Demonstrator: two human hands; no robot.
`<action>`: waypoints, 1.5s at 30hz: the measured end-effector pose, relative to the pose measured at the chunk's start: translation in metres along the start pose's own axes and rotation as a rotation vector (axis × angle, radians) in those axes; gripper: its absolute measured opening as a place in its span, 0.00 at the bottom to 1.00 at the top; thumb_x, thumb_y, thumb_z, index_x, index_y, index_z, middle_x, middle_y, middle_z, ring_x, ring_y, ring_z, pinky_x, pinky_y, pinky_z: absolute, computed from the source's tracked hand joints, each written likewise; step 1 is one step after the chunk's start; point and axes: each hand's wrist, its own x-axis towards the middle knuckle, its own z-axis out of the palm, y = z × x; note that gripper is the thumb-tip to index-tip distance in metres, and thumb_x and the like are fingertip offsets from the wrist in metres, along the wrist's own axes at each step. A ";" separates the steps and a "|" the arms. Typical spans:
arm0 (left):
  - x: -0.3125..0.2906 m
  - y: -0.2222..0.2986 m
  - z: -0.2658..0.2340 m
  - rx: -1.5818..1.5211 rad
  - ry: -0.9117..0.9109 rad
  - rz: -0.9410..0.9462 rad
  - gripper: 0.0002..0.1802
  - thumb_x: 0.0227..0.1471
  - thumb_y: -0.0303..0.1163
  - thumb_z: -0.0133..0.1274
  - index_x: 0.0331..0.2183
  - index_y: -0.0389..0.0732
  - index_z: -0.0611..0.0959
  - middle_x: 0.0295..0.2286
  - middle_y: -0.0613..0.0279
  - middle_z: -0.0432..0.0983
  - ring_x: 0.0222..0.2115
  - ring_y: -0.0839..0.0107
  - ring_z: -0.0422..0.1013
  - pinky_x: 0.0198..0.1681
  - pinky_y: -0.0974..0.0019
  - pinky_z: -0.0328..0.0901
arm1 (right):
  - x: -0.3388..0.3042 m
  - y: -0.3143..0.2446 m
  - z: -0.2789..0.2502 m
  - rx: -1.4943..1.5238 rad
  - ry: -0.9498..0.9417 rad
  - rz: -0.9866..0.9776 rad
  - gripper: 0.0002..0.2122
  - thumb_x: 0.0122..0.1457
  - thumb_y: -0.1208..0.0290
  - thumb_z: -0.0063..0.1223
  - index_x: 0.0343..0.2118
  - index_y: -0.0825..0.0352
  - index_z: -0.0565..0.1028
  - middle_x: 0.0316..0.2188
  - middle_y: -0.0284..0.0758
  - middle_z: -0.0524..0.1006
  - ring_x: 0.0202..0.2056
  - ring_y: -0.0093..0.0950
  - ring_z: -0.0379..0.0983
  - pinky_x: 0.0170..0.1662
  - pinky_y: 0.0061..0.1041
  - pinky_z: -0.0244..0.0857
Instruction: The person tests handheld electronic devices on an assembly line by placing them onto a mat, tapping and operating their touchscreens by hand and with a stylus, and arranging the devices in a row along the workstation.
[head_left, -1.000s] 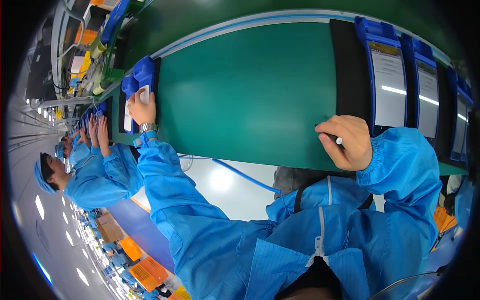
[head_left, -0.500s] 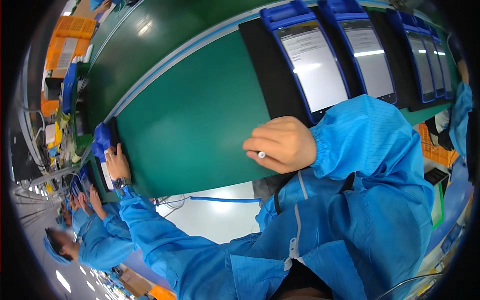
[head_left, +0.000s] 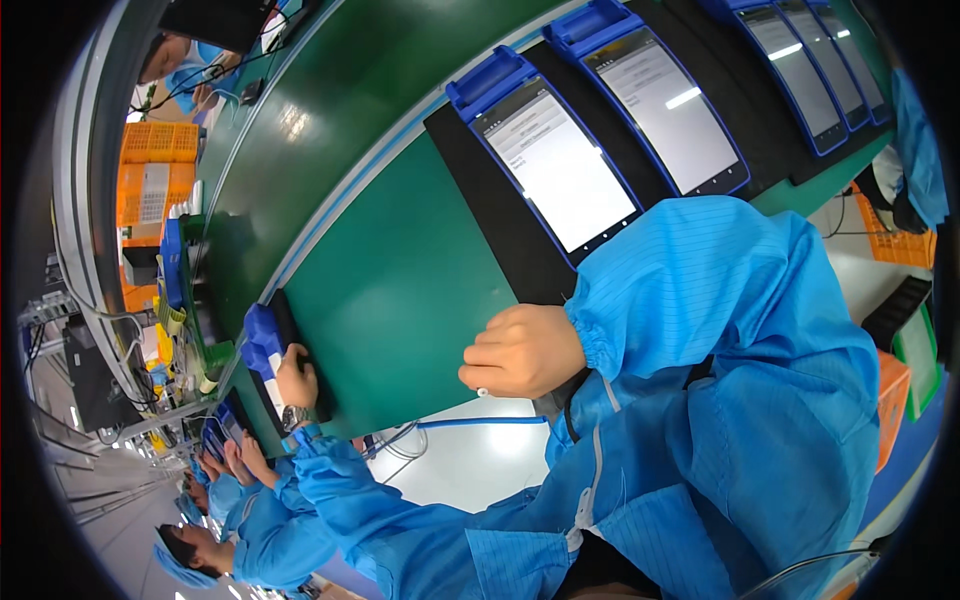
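Observation:
My right hand (head_left: pixel 525 352) is closed in a fist over the near edge of the green mat. Out of its lower side pokes the white tip of a thin pen-like stick (head_left: pixel 483 392); the rest is hidden in the fingers. At the left, my left hand (head_left: pixel 297 380) is wrapped on the side of a blue handheld device with a pale screen (head_left: pixel 263 345), which lies by a black strip; the fingertips are partly hidden. Nearest my right arm lies a blue-framed touchscreen device (head_left: pixel 565 175) with a lit white screen, and beside it a second one (head_left: pixel 670 115).
Several more blue-framed devices (head_left: pixel 790 75) lie on black matting at the far right. A raised rail (head_left: pixel 385 145) crosses the green bench (head_left: pixel 400 270). Co-workers in blue (head_left: pixel 285 520) sit at the lower left. Orange crates (head_left: pixel 157 180) stand beyond the bench, and a blue cable (head_left: pixel 480 421) hangs below its edge.
The view has shifted, so the devices at the right sit further left and my left hand further right. My left fingers look more curled on the device. My right hand remains closed.

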 end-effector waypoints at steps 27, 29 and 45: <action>0.093 0.421 -0.020 -2.121 -0.177 -0.426 0.22 0.58 0.40 0.35 0.48 0.34 0.67 0.45 0.54 0.69 0.45 0.67 0.66 0.49 0.68 0.58 | -0.123 0.010 -0.211 -0.055 0.903 0.871 0.12 0.62 0.72 0.35 0.45 0.71 0.65 0.41 0.43 0.73 0.46 0.29 0.67 0.51 0.23 0.56; 0.098 0.431 -0.010 -2.130 -0.147 -0.356 0.21 0.58 0.39 0.35 0.46 0.34 0.69 0.45 0.54 0.69 0.45 0.65 0.66 0.50 0.67 0.58 | -0.119 0.012 -0.210 -0.006 0.905 0.870 0.12 0.62 0.71 0.35 0.45 0.71 0.65 0.42 0.43 0.72 0.46 0.29 0.68 0.51 0.23 0.57; 0.065 0.418 -0.047 -1.610 -0.493 0.078 0.16 0.52 0.32 0.42 0.35 0.28 0.74 0.30 0.55 0.75 0.29 0.71 0.73 0.31 0.69 0.67 | -0.111 -0.026 -0.196 -0.176 0.882 0.912 0.15 0.64 0.70 0.27 0.49 0.70 0.62 0.48 0.47 0.68 0.51 0.34 0.63 0.56 0.32 0.54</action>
